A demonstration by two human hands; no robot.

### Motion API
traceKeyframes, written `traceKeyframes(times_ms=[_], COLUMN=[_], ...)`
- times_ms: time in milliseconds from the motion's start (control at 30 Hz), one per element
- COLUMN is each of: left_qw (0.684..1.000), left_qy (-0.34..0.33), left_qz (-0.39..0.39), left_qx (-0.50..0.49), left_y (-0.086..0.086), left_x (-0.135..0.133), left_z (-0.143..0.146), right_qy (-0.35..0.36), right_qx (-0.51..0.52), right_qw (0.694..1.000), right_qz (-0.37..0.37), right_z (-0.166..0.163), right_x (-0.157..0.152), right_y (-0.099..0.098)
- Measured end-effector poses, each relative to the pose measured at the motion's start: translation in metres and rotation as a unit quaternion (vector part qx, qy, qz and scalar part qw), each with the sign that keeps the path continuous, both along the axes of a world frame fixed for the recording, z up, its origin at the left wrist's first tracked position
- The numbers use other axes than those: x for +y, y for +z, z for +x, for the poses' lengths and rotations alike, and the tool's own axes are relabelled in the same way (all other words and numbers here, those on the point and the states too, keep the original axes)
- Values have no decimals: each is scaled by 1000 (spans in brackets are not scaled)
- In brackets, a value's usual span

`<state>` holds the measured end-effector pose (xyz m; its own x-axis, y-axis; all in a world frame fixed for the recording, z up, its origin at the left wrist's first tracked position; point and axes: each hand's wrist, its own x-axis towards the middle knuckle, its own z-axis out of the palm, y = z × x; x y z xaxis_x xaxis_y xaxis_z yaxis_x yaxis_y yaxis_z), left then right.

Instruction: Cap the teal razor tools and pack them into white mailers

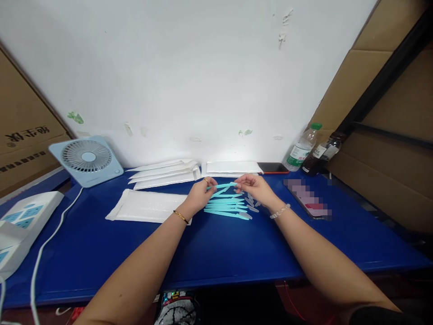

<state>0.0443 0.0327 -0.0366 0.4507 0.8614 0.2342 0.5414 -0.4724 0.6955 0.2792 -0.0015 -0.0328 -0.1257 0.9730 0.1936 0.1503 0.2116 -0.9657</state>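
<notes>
A turquoise eyebrow razor (223,185) is stretched level between my two hands, above the table. My left hand (202,191) pinches its left end, and my right hand (254,188) has its fingers closed at the right end. Just below and nearer to me, several more turquoise eyebrow razors (223,207) lie side by side, roughly parallel. Small translucent caps (251,202) are scattered at their right, under my right hand. Whether the held razor has a cap on is hidden by my right fingers. A white padded envelope (145,205) lies flat beside my left wrist.
More white padded envelopes (165,172) are stacked at the wall, with another pile (230,168) beside them. A blue fan (88,158) and a power strip (27,225) stand left. Two bottles (299,153), a dark phone (275,168) and a blurred-out phone (306,198) are right.
</notes>
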Motion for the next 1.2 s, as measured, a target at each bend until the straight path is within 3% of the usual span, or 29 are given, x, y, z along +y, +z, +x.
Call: traceKeyframes(times_ms=[167, 333, 400, 500, 600, 733, 867, 1000, 1067, 1200], left_qw=[992, 985, 983, 981, 982, 989, 997, 1000, 1000, 999], left_qy=[63, 42, 28, 22, 18, 13, 2, -14, -21, -26], left_qz=[55, 60, 58, 63, 57, 47, 22, -13, -18, -24], left_qx=[99, 158, 173, 185, 177, 141, 75, 14, 4, 2], left_y=[-6, -6, -4, -3, -5, -6, -5, -5, -6, -8], left_x=[5, 7, 6, 5, 6, 7, 6, 5, 5, 7], left_z=[-2, -3, -2, 0, 0, -1, -2, -1, -1, -1], right_qy=[-109, -154, -148, -79, -31, -30, -54, -36, -25, -28], right_qx=[-89, -251, -316, -376, -407, -419, -354, -108, -18, 15], right_qw=[990, 955, 935, 919, 909, 906, 932, 993, 999, 999], right_qz=[29, 29, 61, 90, 84, 60, 63, 1, -10, 3], right_z=[25, 37, 39, 40, 40, 36, 29, 16, 9, 2], right_x=[19, 26, 25, 21, 18, 15, 12, 6, 3, 1], right_y=[-15, -24, -22, -18, -14, -11, -7, -2, 0, 2])
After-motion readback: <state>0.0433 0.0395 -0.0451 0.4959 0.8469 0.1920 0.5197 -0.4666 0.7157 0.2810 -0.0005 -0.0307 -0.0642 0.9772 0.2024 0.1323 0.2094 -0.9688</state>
